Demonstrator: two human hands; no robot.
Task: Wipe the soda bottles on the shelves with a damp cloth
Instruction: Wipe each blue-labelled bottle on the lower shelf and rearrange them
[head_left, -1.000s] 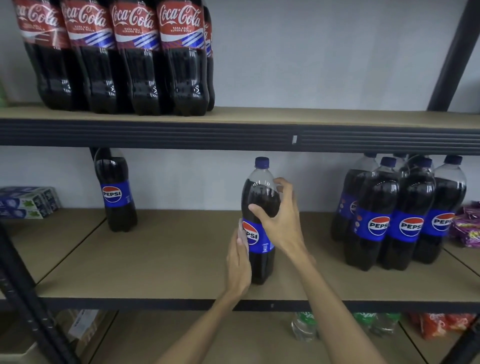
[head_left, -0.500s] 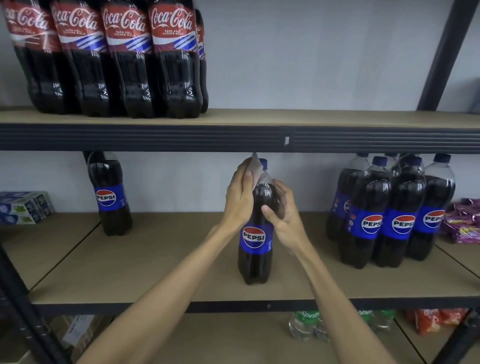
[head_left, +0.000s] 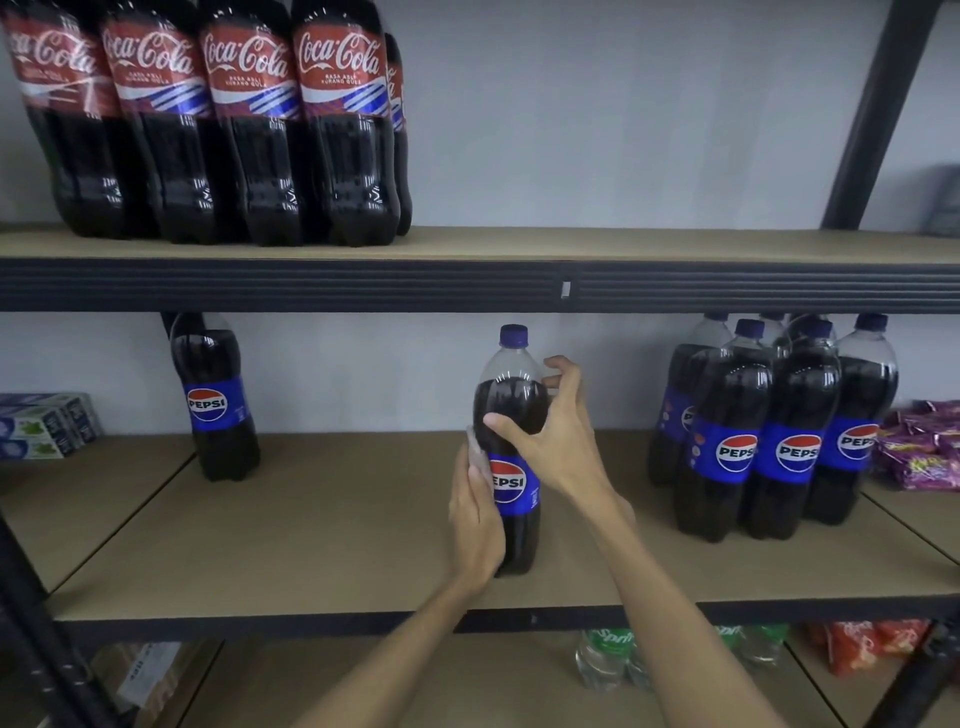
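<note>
— Down from the cap to the label: that's where my left hand (head_left: 475, 519) has travelled in the last half second, taking the cloth (head_left: 474, 449) with it.
— And the bottle?
— The Pepsi bottle (head_left: 511, 405) stands upright near the front of the middle shelf (head_left: 311, 519), on its own. My right hand (head_left: 558, 441) grips its shoulder, thumb in front, fingers curled round the back. My left lies against the bottle's left side, fingers nearly straight, pressing the cloth on. Only a pale corner of it shows.
— Which step is that?
— Mid-wipe on this one, I'd say. Next it probably needs turning under my right hand so the cloth reaches the far side, without rocking it off its base.
— What's around?
— Brown board underfoot. A lone Pepsi (head_left: 215, 405) far left and a cluster of Pepsi bottles (head_left: 769, 441) to the right, both well apart. Coca-Cola bottles (head_left: 249, 130) are on the upper shelf (head_left: 623, 244), with a pale wall behind and a black upright (head_left: 878, 114). Small boxes (head_left: 41, 426) sit at the left edge, purple packets (head_left: 919, 447) at the right, green bottles (head_left: 605, 660) below.
</note>
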